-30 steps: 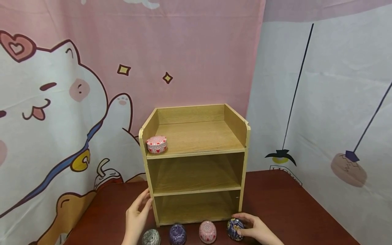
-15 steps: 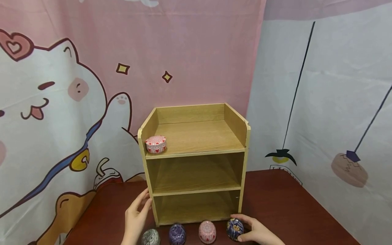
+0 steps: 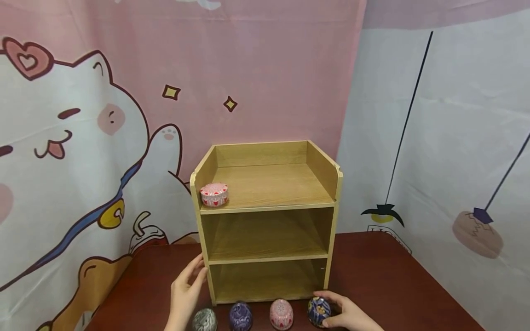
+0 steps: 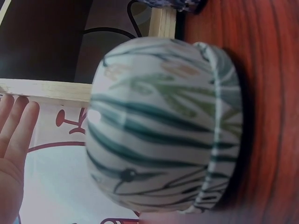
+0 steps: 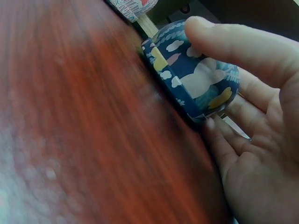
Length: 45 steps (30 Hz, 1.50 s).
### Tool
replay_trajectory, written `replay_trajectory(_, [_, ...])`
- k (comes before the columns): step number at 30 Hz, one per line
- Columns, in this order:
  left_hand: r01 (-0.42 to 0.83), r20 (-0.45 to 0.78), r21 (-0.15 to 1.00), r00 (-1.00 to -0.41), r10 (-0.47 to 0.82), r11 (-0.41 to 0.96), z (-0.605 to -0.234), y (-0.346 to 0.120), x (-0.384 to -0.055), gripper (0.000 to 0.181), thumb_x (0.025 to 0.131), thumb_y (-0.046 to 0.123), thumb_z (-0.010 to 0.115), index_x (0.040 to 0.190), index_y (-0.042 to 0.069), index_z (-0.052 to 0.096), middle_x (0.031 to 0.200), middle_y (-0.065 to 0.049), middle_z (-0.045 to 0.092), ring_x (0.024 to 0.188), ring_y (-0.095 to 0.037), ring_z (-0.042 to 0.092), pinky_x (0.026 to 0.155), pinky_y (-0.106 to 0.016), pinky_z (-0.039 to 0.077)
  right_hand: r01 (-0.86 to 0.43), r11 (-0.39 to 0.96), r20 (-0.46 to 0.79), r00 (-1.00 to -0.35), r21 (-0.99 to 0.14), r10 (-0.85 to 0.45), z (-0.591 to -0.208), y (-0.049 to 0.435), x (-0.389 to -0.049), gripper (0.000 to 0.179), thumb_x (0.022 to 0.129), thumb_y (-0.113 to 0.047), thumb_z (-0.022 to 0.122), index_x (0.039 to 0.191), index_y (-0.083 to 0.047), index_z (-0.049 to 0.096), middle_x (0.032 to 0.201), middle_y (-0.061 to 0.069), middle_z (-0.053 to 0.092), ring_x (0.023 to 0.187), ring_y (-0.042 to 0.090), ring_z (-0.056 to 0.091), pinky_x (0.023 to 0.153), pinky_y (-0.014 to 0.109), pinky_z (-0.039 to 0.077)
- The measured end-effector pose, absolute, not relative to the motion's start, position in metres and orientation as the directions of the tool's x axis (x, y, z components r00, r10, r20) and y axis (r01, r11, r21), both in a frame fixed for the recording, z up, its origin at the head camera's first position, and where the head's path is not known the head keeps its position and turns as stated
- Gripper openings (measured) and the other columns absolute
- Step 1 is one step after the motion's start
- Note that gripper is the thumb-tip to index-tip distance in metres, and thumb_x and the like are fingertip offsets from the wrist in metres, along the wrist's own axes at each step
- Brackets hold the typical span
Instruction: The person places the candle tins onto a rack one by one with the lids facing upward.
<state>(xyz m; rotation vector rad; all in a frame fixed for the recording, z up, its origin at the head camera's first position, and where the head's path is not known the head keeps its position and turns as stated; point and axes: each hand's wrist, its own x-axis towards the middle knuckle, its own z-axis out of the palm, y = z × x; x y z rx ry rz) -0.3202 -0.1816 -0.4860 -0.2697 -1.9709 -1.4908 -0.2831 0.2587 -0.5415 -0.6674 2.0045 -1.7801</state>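
My right hand (image 3: 347,312) holds a dark blue tin (image 3: 318,311) with a colourful pattern, its thumb on one side and fingers on the other. The tin stands on the table in front of the shelf's right end. My left hand (image 3: 185,289) rests against the left side of the small wooden shelf (image 3: 269,208), its fingers fairly straight in the left wrist view. Near that hand stands a white tin with green leaves (image 4: 159,126). A purple tin (image 3: 240,316) and a pink tin (image 3: 281,314) stand between. Another pink tin (image 3: 214,195) sits at the top shelf's left front corner.
The shelf has a walled top and two compartments below, on a dark red-brown table (image 3: 381,271). Behind it hangs a pink and white cloth (image 3: 281,73) with a cartoon cat. The row of tins runs along the shelf's front.
The head view has shifted slightly. Both hands, the tins and the shelf keep their places relative to each other.
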Motion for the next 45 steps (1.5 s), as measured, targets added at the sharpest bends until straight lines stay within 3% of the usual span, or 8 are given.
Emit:
replay_trajectory(9, [0.56,0.643,0.755,-0.734,-0.217,0.342,-0.478,-0.182,-0.325,0.037,0.087,0.0,0.071,0.123,0.009,0.068,0.101,-0.013,0.071,0.08,-0.009,0.068,0.062,-0.019,0.057,-0.073,0.065,0.025,-0.835,-0.995,-0.55,-0.534,0.254,-0.287,0.061,0.09,0.0,0.063,0.143,0.012,0.035,0.128,0.014,0.054,0.108,0.021,0.057,0.084,0.03,0.054])
replay_trajectory(22, [0.522,0.602,0.786,-0.77,-0.213,0.332,-0.476,-0.181,-0.32,0.039,0.087,0.001,0.071,0.124,0.013,0.067,0.102,-0.008,0.071,0.08,-0.014,0.069,0.063,-0.02,0.057,-0.072,0.055,0.027,-0.813,-0.996,-0.581,-0.538,0.25,-0.285,0.062,0.091,-0.001,0.063,0.143,0.014,0.032,0.13,0.017,0.051,0.11,0.024,0.056,0.085,0.029,0.053])
replay_trajectory(31, [0.508,0.588,0.795,-0.78,-0.215,0.333,-0.483,-0.181,-0.322,0.038,0.087,0.001,0.071,0.124,0.011,0.067,0.102,-0.01,0.071,0.082,-0.008,0.068,0.063,-0.021,0.058,-0.135,0.122,0.029,-0.779,-0.983,-0.627,-0.537,0.245,-0.284,0.07,0.085,-0.003,0.068,0.143,0.011,0.033,0.13,0.016,0.05,0.107,0.02,0.057,0.083,0.026,0.052])
replay_trajectory(39, [0.505,0.582,0.801,-0.783,-0.219,0.322,-0.484,-0.18,-0.318,0.039,0.086,-0.001,0.071,0.123,0.012,0.068,0.102,-0.007,0.071,0.082,-0.01,0.067,0.063,-0.021,0.058,-0.188,0.258,0.008,-0.822,-0.948,-0.569,-0.535,0.249,-0.286,0.064,0.078,-0.006,0.075,0.137,0.003,0.049,0.12,0.012,0.057,0.1,0.018,0.059,0.077,0.024,0.052])
replay_trajectory(45, [0.52,0.591,0.796,-0.777,-0.215,0.31,-0.486,-0.181,-0.319,0.039,0.086,0.0,0.071,0.123,0.012,0.068,0.101,-0.009,0.072,0.082,-0.008,0.067,0.063,-0.021,0.058,-0.175,0.246,0.005,-0.824,-0.953,-0.566,-0.53,0.251,-0.285,0.064,0.078,-0.006,0.075,0.135,0.005,0.05,0.118,0.013,0.058,0.099,0.021,0.06,0.076,0.025,0.054])
